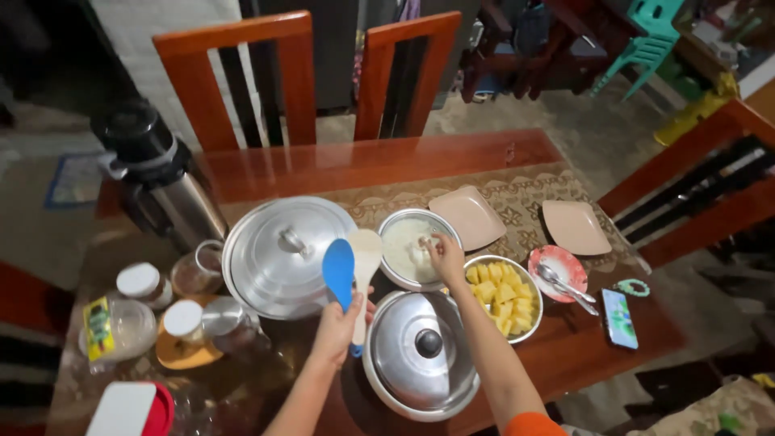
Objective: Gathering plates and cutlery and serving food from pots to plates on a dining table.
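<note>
I see soft, warm light. It shines off the lids (282, 254) and worktop (387, 161). Edges bend and look blurry and dark.

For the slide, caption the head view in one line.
Left hand holds a blue and a cream rice paddle; right hand reaches into a steel bowl of rice among lidded pots.

The table (387, 161) is glossy, varnished reddish wood; a patterned cloth runner (525, 194) lies matt along its middle; the two pot lids (278, 254) are smooth, shiny metal; the left hand (339, 323) grips a smooth blue plastic paddle (339, 270) and a pale matt one (367, 258); the flask (190, 202) at the left edge is brushed metal.
</note>
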